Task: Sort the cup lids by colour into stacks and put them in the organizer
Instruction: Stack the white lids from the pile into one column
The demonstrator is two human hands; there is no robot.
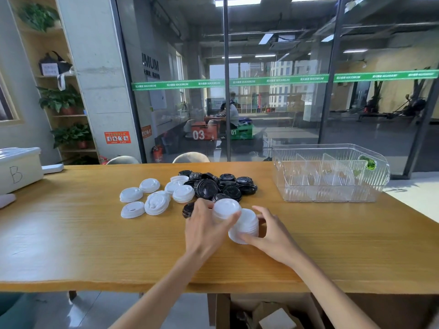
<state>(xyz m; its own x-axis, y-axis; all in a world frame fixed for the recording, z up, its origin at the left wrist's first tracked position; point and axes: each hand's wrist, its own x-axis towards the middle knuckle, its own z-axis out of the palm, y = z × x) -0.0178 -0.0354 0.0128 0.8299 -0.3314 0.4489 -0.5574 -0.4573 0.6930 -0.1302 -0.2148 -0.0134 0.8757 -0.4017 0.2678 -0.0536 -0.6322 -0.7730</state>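
— What are the hands doing, from where you stand?

— The left hand (204, 227) grips a small stack of white domed plastic lids (225, 209), fingers curled round its rim. The right hand (270, 230) holds a taller white stack (245, 225) tipped on its side, thumb beneath, fingers curved behind. The two stacks touch, mouth toward dome; I'd judge one is about to be nested into the other.

— Why tilt it?

— Probably so the lids slide together square, with the wooden table (95, 245) just below to catch a slip.

— And the rest of the lids?

— Loose white lids (152, 198) lie scattered to the left. A heap of black plastic lids (221, 186) sits just behind the hands, one black lid (188, 210) strayed beside the left knuckles. Colours are roughly apart but the black ones aren't stacked.

— The organizer?

— The clear ribbed plastic organizer with dividers (332, 173) stands to the far right, well apart from the hands. No lids in it that I can see, so the sorting looks early. At the far left edge there's a white box marked B (19, 172).
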